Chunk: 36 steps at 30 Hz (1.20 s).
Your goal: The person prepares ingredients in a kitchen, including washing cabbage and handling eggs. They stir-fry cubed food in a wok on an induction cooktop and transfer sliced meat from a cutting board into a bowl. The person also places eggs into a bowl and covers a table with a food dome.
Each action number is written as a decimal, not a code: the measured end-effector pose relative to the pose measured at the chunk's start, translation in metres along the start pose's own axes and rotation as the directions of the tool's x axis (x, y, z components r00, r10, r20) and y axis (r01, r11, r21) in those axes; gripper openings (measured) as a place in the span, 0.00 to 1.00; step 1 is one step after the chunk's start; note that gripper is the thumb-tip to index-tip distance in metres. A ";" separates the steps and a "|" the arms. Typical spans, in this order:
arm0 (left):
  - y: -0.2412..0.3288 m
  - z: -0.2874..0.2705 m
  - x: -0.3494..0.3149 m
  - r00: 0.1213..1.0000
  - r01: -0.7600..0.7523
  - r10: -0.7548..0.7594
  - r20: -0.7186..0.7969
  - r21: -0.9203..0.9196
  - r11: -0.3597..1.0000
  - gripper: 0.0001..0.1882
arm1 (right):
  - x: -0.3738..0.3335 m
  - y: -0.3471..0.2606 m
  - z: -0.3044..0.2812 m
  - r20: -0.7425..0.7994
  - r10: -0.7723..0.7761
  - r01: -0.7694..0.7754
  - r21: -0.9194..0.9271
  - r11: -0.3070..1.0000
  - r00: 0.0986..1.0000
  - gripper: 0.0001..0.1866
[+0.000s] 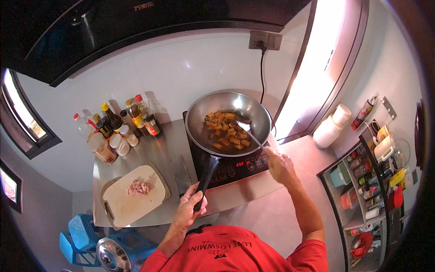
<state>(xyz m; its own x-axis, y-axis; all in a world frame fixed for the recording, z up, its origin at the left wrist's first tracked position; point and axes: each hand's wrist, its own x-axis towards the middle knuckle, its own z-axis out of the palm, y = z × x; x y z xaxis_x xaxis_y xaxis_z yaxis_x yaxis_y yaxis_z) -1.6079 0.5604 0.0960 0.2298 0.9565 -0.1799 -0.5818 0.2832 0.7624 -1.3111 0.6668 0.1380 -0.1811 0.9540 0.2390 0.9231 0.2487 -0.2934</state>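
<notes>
A steel wok [199, 113] sits on a black induction cooker [231, 174], with browned orange-yellow chunks of food [222, 129] spread over its bottom. My left hand [190, 206] is closed round the end of the wok's black handle [208, 177]. A metal spatula [256, 140] is gripped in my right hand [281, 167]. Its bright blade reaches into the wok and touches the right side of the food. To the left of the handle, a small heap of chopped pink meat [138, 187] lies on a pale cutting board [131, 206].
Several sauce bottles [136, 115] and lidded jars [102, 147] stand at the counter's back left. A knife [182, 177] seems to lie beside the cooker. Blue stools [84, 231] and a metal lid [111, 256] are lower left. A shelf rack [353, 213] stands at right.
</notes>
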 end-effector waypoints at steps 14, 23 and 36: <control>0.004 -0.002 -0.005 0.997 0.059 -0.057 -0.049 0.039 0.997 0.19 | -0.013 -0.055 -0.029 0.049 -0.085 0.090 -0.113 0.989 0.995 0.21; 0.006 -0.002 -0.003 0.998 0.059 -0.056 -0.036 0.086 0.995 0.21 | 0.083 -0.053 0.015 0.022 -0.095 0.098 -0.157 0.983 0.995 0.19; 0.005 -0.009 -0.003 0.999 0.050 -0.050 -0.008 0.122 0.991 0.22 | 0.030 -0.013 -0.086 -0.094 -0.191 0.126 -0.471 0.873 0.977 0.14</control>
<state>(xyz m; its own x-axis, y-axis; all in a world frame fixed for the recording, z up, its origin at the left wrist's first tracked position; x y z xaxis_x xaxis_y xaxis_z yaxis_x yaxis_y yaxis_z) -1.6183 0.5599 0.0946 0.2519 0.9418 -0.2226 -0.4697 0.3201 0.8228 -1.2997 0.6783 0.2282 -0.3215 0.8688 0.3766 0.9431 0.2583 0.2093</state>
